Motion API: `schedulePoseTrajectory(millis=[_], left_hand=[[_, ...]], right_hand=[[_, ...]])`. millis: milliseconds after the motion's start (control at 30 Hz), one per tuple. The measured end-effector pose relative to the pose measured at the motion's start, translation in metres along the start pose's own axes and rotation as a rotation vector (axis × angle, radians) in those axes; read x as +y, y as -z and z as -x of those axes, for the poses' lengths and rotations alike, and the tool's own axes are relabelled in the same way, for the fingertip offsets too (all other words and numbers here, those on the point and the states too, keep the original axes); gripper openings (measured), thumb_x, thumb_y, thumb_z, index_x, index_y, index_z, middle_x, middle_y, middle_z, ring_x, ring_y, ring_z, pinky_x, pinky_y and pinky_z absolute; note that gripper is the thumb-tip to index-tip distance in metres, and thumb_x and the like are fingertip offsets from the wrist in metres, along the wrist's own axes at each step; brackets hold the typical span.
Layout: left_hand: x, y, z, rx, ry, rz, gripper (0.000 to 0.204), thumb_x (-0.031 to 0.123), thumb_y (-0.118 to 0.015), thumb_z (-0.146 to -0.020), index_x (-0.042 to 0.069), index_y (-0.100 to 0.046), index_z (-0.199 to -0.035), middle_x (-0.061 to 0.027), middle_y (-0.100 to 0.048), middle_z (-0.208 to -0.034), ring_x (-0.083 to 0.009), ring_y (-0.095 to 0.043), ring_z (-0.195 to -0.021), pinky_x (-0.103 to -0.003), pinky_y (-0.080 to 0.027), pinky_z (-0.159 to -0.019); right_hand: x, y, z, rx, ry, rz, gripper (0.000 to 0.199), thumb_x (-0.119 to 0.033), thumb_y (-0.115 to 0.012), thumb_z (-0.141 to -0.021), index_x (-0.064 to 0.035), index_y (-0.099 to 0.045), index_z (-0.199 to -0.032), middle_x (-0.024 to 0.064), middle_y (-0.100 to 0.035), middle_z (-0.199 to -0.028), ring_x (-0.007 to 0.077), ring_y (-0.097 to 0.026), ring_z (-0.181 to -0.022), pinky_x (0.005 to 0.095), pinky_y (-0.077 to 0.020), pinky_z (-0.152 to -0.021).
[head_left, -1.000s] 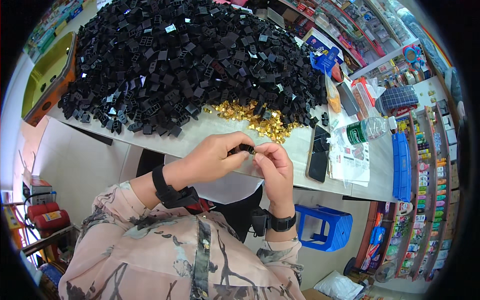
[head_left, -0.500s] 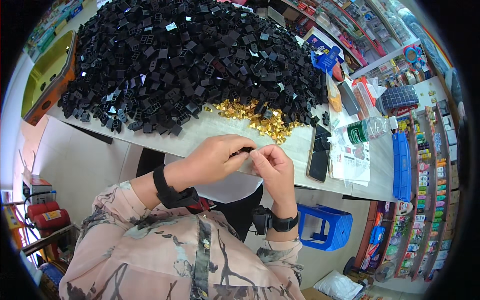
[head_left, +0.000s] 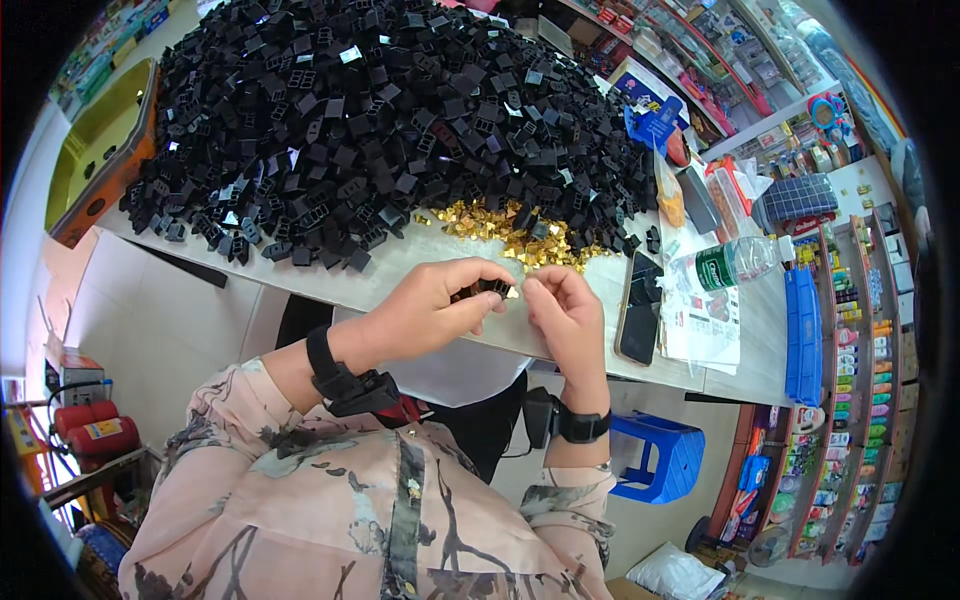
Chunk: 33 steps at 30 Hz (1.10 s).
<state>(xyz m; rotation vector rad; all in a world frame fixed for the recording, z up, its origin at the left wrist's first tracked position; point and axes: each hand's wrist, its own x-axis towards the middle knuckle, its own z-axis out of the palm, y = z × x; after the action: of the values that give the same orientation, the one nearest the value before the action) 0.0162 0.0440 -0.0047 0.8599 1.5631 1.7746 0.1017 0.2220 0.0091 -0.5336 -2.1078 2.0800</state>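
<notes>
My left hand (head_left: 420, 312) is closed around a small black plastic block (head_left: 492, 287), holding it above the table's near edge. At the block's right end a tiny gold-coloured metal piece (head_left: 514, 292) shows. Just to the right, my right hand (head_left: 568, 318) has thumb and forefinger pinched together, a little apart from the block. Whatever it may hold is too small to make out. Beyond my hands lies a scattering of gold metal pieces (head_left: 520, 235), up against a large heap of similar black plastic blocks (head_left: 370, 130).
On the table (head_left: 310, 285) to the right are a phone (head_left: 638, 310), papers (head_left: 700, 335) and a water bottle (head_left: 730, 262) on its side. A yellow-lined bin (head_left: 95, 150) stands at the left, a blue stool (head_left: 660, 455) below the table, stocked shelves (head_left: 840, 440) at far right.
My right hand has moved right, away from the left hand, opening a small gap. The block in my left hand now shows more, with the gold piece at its end.
</notes>
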Motion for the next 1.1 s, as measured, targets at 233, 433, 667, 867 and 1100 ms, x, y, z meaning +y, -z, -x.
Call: schedulePoseTrajectory(millis=[233,433,667,867,1100], left_hand=[[-0.002,0.0,0.001,0.046,0.011,0.019,0.028,0.009,-0.061,-0.09,0.004,-0.057,-0.117,-0.0006,-0.062,-0.085,-0.0046,-0.055,-0.067,-0.021,-0.046,-0.061],[-0.008,0.0,-0.002,0.127,-0.241,-0.319,0.033,0.01,-0.066,-0.084,0.005,-0.058,-0.116,-0.0032,-0.06,-0.087,-0.0101,-0.052,-0.065,-0.023,-0.045,-0.061],[-0.008,-0.007,0.0,0.124,-0.302,-0.43,0.031,0.01,-0.067,-0.082,0.004,-0.061,-0.111,-0.0094,-0.061,-0.09,-0.0199,-0.058,-0.072,-0.03,-0.047,-0.065],[-0.009,-0.006,0.001,0.09,-0.396,-0.436,0.03,0.007,-0.066,-0.082,0.003,-0.062,-0.111,-0.0103,-0.063,-0.091,-0.0204,-0.062,-0.078,-0.031,-0.048,-0.068],[-0.004,-0.005,0.002,0.039,-0.354,-0.481,0.028,0.004,-0.063,-0.082,0.004,-0.062,-0.11,-0.0109,-0.063,-0.088,-0.0243,-0.062,-0.079,-0.032,-0.049,-0.069]], right_hand=[[0.01,-0.011,-0.016,0.318,0.458,1.012,0.018,-0.015,-0.071,-0.079,-0.0045,-0.064,-0.092,0.0074,-0.062,-0.075,0.0162,-0.06,-0.061,0.0272,-0.0466,-0.056],[0.012,-0.006,-0.007,0.25,0.372,0.575,0.011,-0.012,-0.067,-0.085,-0.0026,-0.065,-0.09,0.0013,-0.061,-0.076,0.0072,-0.054,-0.061,0.0221,-0.043,-0.054],[-0.01,-0.016,0.02,-0.032,0.103,-0.124,0.009,-0.011,-0.063,-0.089,-0.0047,-0.064,-0.095,-0.0013,-0.062,-0.081,0.0042,-0.053,-0.065,0.0171,-0.0422,-0.058],[-0.001,-0.014,0.022,-0.012,0.01,-0.138,0.008,-0.012,-0.063,-0.09,-0.0049,-0.062,-0.093,-0.0019,-0.061,-0.08,0.003,-0.053,-0.066,0.0167,-0.0435,-0.059],[0.002,-0.013,0.024,-0.005,-0.001,-0.105,0.009,-0.014,-0.064,-0.09,-0.0053,-0.06,-0.089,-0.0025,-0.06,-0.078,0.003,-0.053,-0.066,0.0167,-0.0436,-0.06]])
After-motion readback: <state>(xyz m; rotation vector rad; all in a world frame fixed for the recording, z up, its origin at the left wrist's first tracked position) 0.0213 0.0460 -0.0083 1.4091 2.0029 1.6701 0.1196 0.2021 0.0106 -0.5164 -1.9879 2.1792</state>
